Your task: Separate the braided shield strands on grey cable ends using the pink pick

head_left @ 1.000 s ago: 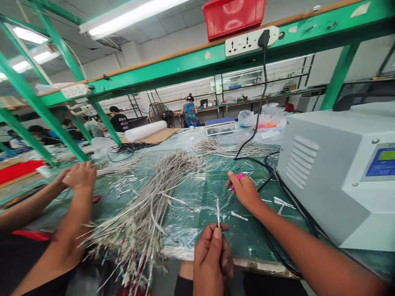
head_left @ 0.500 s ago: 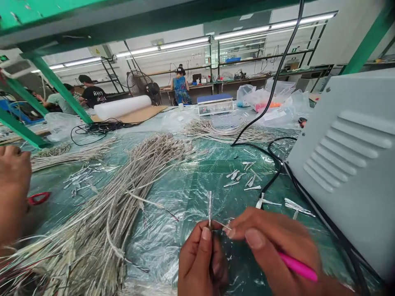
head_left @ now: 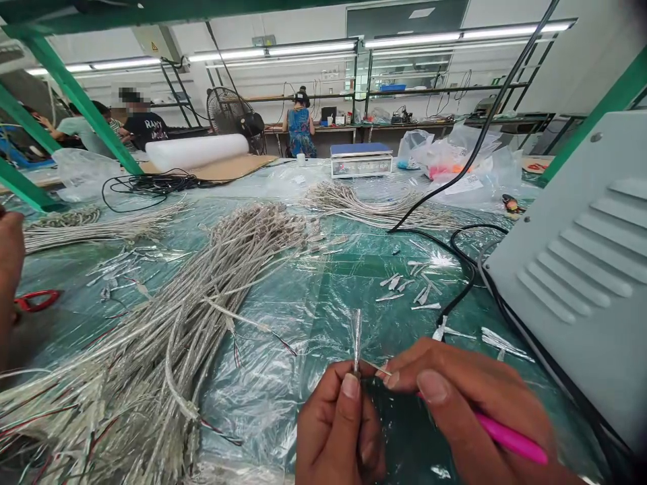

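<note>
My left hand (head_left: 338, 424) is closed on a cable whose bare, silvery braided end (head_left: 357, 337) points up between thumb and forefinger. The rest of that cable is hidden in the fist. Close on its right, my right hand (head_left: 470, 404) is closed around a pink pen-like tool (head_left: 513, 439). A thin pale shaft or wire (head_left: 378, 368) runs from my right fingertips to the base of the braid; whether it belongs to the tool I cannot tell. To the left lies a large bundle of braided cables (head_left: 222, 296), some ending in red, black and green wires.
Silvery scraps (head_left: 424, 293) lie on the plastic-covered green table beyond my hands. A grey vented machine (head_left: 581, 269) and black cables (head_left: 457, 296) stand close on the right. Another person's hand (head_left: 7, 269) is at the left edge near red-handled scissors (head_left: 38, 300). A scale (head_left: 361, 165) sits farther back.
The view has shifted, so the scene sits slightly differently. Both hands keep their grip and nearly the same pose at the braid. The other person's hand shows less at the left edge.
</note>
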Demonstrator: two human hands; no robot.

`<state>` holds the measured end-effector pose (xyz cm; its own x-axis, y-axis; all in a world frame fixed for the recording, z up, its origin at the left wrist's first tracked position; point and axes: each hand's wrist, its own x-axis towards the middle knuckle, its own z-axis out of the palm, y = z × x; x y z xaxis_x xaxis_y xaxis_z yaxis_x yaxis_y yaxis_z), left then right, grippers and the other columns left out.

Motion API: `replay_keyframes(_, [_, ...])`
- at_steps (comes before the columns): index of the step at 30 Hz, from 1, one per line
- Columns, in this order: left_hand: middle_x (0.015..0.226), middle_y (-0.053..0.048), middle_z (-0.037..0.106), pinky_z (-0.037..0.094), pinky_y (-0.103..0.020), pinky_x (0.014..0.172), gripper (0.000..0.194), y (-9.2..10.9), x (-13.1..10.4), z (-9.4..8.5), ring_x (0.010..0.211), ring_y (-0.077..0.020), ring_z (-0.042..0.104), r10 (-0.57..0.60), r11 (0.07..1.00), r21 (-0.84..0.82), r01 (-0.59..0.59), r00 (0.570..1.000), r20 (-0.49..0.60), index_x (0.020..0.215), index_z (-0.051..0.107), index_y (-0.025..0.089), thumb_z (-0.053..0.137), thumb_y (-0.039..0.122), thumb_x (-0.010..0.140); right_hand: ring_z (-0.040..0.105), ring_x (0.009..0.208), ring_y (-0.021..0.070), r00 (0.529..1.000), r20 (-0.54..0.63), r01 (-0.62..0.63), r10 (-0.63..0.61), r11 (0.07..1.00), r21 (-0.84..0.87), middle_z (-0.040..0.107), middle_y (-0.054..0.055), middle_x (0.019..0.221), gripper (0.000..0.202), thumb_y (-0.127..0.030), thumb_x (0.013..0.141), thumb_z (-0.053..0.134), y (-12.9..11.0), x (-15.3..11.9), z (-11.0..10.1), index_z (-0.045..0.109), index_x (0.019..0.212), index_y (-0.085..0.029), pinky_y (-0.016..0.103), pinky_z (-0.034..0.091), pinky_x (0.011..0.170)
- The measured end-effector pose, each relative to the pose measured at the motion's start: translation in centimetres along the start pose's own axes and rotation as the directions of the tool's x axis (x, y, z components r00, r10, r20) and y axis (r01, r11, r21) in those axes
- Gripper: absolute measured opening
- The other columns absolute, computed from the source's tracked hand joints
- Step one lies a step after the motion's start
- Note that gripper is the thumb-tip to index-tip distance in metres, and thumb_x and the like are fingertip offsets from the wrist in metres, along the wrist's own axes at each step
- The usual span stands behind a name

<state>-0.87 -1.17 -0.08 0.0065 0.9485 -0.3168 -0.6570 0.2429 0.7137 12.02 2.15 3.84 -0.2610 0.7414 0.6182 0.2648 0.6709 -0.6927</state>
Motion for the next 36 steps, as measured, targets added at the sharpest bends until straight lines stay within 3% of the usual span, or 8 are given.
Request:
replay_keyframes(26, [0.042,0.008,0.037,0.024,-0.015,0.034,0.034,-0.02,-0.05,0.15,0.034,-0.0035,0.023,0.026,1.0,0.0,-0.026,1.0,0.011,0.085,0.071,0.014,0.068,0.048,0.082,0.064,0.063,0.0137,0.998,0.022,-0.052,0.051,0.998,0.031,0.065,0.001,0.071,0.022,-0.012,0.093,0.046,0.41,-0.54,-0.03,0.064,0.084,-0.022,0.026,0.049,0.055])
replay_keyframes(36, [0.04,0.01,0.036,0.023,-0.014,0.035,0.032,-0.1,-0.1,0.24,0.036,-0.0027,0.019,0.02,1.0,-0.006,-0.02,1.0,-0.008,0.088,0.071,0.015,0.074,0.045,0.077,0.065,0.066,0.0141,1.0,0.004,-0.003,0.002,0.999,0.033,0.066,0.002,0.073,0.023,-0.01,0.093,0.045,0.18,-0.49,-0.13,0.064,0.085,-0.02,0.025,0.05,0.059])
